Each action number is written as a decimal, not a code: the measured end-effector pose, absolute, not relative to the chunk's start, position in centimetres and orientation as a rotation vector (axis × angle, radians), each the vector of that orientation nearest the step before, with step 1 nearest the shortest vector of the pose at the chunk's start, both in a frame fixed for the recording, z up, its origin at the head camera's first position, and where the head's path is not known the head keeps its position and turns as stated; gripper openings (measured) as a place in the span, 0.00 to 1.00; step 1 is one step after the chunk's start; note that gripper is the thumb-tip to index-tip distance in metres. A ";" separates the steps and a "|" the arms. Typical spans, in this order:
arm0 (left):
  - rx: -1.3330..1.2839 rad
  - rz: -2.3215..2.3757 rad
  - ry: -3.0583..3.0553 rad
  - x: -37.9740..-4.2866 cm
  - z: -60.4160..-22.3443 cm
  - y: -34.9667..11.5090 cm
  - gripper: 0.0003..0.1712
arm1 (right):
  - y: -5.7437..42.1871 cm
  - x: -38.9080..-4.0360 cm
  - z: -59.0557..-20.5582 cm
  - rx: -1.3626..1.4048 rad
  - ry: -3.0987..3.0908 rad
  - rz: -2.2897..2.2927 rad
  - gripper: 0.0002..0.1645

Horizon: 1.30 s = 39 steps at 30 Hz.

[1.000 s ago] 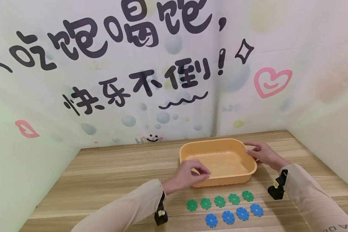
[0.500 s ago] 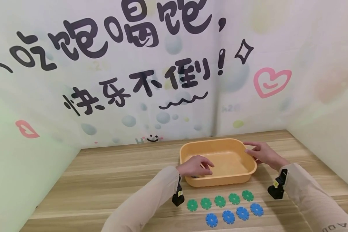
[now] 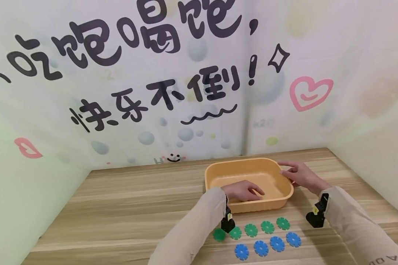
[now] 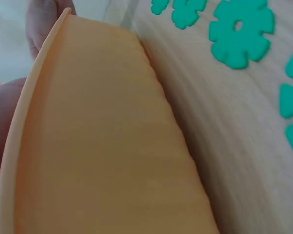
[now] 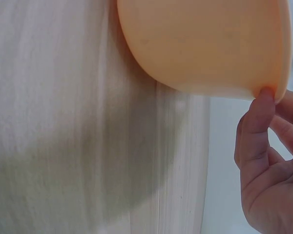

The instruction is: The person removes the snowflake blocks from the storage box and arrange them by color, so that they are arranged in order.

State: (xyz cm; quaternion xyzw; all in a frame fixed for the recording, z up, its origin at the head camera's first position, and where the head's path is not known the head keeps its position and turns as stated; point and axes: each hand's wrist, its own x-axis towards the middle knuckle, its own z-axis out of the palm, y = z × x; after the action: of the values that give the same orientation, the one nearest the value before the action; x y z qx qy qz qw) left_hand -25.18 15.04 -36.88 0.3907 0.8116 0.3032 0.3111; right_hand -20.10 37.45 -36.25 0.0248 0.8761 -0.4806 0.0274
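A yellow-orange plastic basin (image 3: 248,206) with rounded corners stands on the wooden table. My left hand (image 3: 243,190) reaches over its front rim into the near side, fingers loosely bent and nothing seen in them. The wall hides most of that hand in the left wrist view, where the basin's ribbed outer side (image 4: 97,122) fills the middle. At the right end my right hand (image 3: 302,176) pinches the basin's rim; in the right wrist view a fingertip (image 5: 266,95) presses below the lip. In front lie a row of green notched discs (image 3: 251,230) and a row of blue notched discs (image 3: 261,248).
A wooden tabletop (image 3: 129,206) stretches left of the basin. Behind it hangs a printed white cloth (image 3: 126,147) with black lettering, and pale side walls (image 3: 378,147) enclose the table. My left wrist's black camera (image 3: 227,221) overhangs the leftmost green discs.
My left hand has moved right and further over the basin's front rim, its fingers loosening from a pinched shape. My right hand and the discs have stayed put.
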 end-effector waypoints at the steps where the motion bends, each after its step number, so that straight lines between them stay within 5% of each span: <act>1: 1.027 0.811 2.120 -25.3 -36.9 15.3 0.16 | 37.5 -20.1 -36.3 0.077 2.703 -1.487 0.32; 22: 1.178 0.723 2.067 -24.8 -37.6 19.5 0.16 | 37.5 -20.1 -36.0 0.047 2.712 -1.475 0.32; 39: 0.964 0.683 2.026 -27.8 -36.8 11.7 0.11 | 37.8 -20.1 -36.3 0.059 2.712 -1.475 0.32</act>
State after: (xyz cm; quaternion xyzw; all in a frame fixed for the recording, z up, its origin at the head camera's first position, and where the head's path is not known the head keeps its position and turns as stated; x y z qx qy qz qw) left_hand -27.76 11.69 -36.82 0.3788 0.7964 0.2684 0.3876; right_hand -20.10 37.77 -36.32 0.0192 0.8780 -0.4775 0.0272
